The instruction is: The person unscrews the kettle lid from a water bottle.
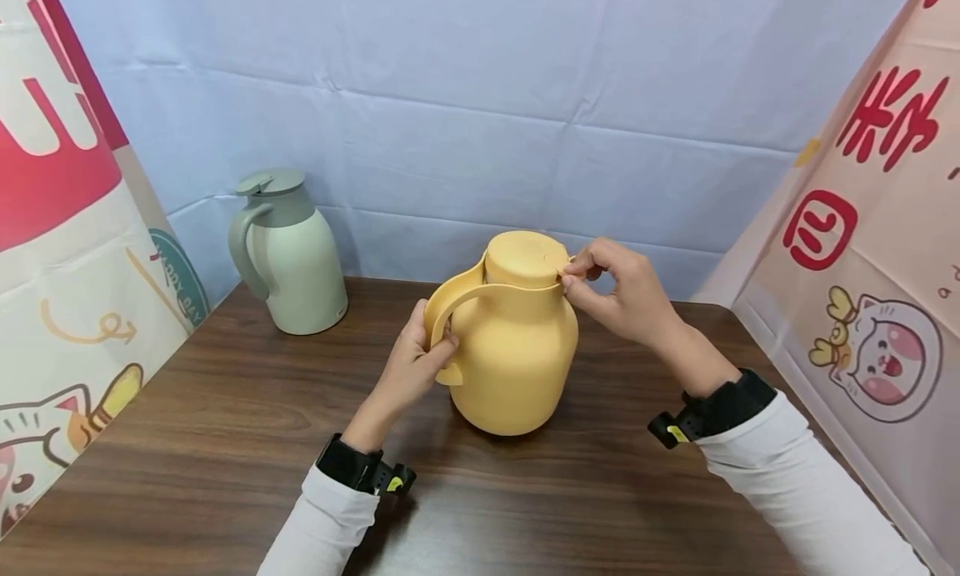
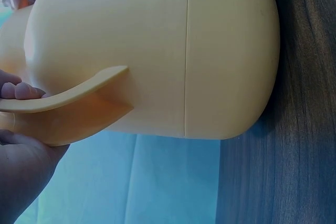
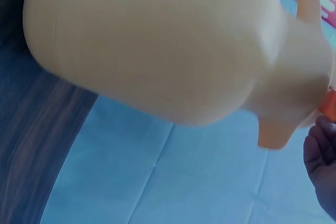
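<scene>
- Find yellow jug (image 1: 513,368) just below centre of head view, toward 6 o'clock, standing about upright with base on dark wood-grain worktop (image 1: 225,426)
- Holds jug handle (image 1: 450,294) with left grip (image 1: 411,358), at 9 o'clock of jug; clamped on handle, fingers curled through loop, thumb on near side
- Check left wrist view for same clamp: fingertips (image 2: 23,91) over handle band, jug body filling most of frame
- Pinches small orange piece (image 3: 328,106) at lid edge with right grip (image 1: 618,297), at 2 o'clock of jug; thumb and forefinger together on it, shape of piece too small to make out
- See round yellow lid (image 1: 525,255) seated in jug neck, at 12 o'clock of body
- See spout (image 3: 273,134) in right wrist view, just beside right grip, at 10 o'clock from it
- See pale green jug (image 1: 296,263) well apart, at 10 o'clock from yellow one; upright on worktop, lid on, handle facing 9 o'clock
- Note pale blue cloth (image 1: 480,101) behind at 12 o'clock
- Note printed banners at 9 o'clock (image 1: 75,301) and 3 o'clock (image 1: 873,351), cartoon cat on each
- Note black straps (image 1: 727,405) on both wrists, white sleeves (image 1: 795,468) entering from 7 and 4 o'clock
</scene>
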`<state>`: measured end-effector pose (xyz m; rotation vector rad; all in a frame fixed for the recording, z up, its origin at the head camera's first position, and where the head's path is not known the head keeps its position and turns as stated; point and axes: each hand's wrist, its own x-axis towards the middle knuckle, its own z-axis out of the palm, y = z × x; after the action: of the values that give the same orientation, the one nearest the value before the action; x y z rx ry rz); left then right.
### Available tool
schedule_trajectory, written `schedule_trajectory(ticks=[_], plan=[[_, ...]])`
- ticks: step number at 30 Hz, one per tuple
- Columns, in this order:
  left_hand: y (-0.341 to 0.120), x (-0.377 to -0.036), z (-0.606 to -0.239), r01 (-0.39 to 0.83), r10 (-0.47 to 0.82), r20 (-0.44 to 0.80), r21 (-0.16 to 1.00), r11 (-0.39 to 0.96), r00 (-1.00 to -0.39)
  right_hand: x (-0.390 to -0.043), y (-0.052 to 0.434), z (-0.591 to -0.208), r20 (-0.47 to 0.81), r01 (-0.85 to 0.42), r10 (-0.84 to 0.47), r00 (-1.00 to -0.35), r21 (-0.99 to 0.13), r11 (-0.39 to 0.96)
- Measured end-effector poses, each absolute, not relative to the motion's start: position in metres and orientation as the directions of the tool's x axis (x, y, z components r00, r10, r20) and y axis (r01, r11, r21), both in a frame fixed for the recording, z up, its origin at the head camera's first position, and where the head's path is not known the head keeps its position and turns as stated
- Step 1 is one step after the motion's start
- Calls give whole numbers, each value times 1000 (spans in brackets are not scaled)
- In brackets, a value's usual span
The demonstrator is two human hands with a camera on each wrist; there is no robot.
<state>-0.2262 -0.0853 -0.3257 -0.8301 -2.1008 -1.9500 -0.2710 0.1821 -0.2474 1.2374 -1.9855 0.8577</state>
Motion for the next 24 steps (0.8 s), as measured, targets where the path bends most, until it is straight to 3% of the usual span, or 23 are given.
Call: schedule_trajectory(ticks=[16,24], plan=[[-86,-227,-326,505,283,487,863,-12,-826,-289,194,-238,685,-809,-458,-566,-354,469],[-84,-227,-327,503,287,485,864,-14,-826,-295,196,-242,658,-770,-433,-616,-388,506]])
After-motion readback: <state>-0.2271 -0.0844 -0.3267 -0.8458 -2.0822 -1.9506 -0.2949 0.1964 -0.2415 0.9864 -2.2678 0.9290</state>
